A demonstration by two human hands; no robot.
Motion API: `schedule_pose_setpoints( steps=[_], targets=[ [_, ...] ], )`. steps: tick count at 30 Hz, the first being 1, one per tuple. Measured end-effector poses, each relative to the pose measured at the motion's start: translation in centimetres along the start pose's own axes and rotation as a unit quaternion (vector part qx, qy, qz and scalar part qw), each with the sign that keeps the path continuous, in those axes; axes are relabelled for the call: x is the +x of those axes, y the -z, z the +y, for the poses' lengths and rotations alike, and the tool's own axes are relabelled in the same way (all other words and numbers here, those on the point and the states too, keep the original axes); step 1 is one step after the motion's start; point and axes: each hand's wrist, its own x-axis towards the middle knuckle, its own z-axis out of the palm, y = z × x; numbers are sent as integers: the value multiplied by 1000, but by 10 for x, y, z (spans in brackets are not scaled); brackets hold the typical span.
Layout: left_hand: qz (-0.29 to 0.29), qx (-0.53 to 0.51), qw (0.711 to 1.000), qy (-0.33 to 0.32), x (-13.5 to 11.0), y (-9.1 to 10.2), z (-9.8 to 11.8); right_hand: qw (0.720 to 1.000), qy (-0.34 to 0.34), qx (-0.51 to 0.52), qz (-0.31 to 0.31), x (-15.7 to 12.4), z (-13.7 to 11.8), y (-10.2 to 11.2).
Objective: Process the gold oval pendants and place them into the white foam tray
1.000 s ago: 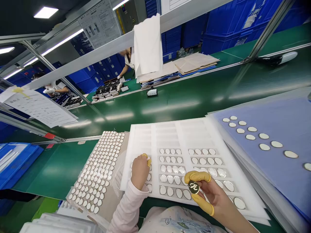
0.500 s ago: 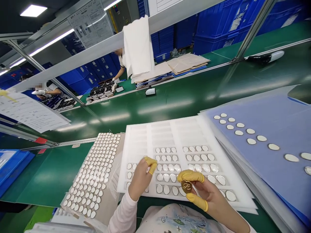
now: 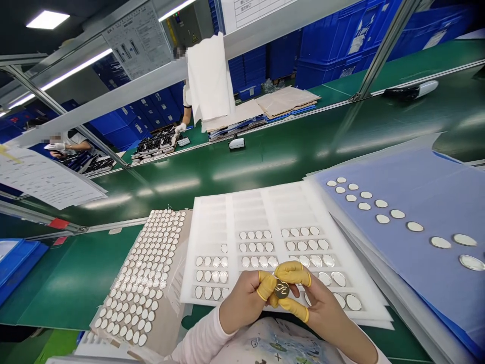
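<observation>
A small gold disc with an engraved script letter is held between my right hand and my left hand. Yellow finger cots cover the fingers gripping it from both sides. Under my hands lies a white foam tray, with rows of silvery oval discs set in its recesses. Some of its lower rows are hidden by my hands. To its left, a beige board carries a dense block of white-rimmed discs.
On the right, a blue sheet holds scattered oval discs. A green conveyor belt runs behind the tray. Beyond it are co-workers, stacked black parts and blue crates. A blue tray sits at far left.
My left hand has moved right from above the tray's left rows and now meets the gold disc. The disc is turned slightly in my fingers. The whole view has shifted a little.
</observation>
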Motion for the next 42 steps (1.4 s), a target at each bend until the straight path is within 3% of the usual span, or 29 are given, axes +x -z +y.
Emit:
schedule_pose_setpoints(
  steps=[4,10,13,15,16,18,20,21,26,33,38,42],
  targets=[
    [1,-15,1000,-1,-2,2,0,1000,-7,22,-5,0,4,-1],
    [1,-116,993,26,-2,2,-12,999,-15,-3,-31,1,7,-3],
    [55,-56,995,57,0,15,-20,997,-35,-51,-41,0,14,-2],
    [130,89,985,69,0,33,-23,996,-57,-66,-35,-2,21,0],
    [177,201,960,79,-1,44,-24,995,-70,-70,-30,-3,25,2],
    [257,412,867,111,-3,66,-27,992,-100,-74,-17,-4,33,5],
    [295,530,781,151,-3,84,-30,989,-125,-72,-18,-5,38,10],
    [300,553,759,166,-3,90,-31,988,-134,-72,-20,-5,40,12],
    [259,620,713,200,7,101,-37,985,-148,-80,-27,-6,44,16],
    [196,669,691,192,17,107,-36,983,-162,-75,-45,-14,45,22],
    [148,655,721,173,18,125,-41,986,-151,-61,-29,-14,47,25],
    [158,627,746,156,14,138,-42,987,-145,-56,-26,-15,47,26]
  ],
)
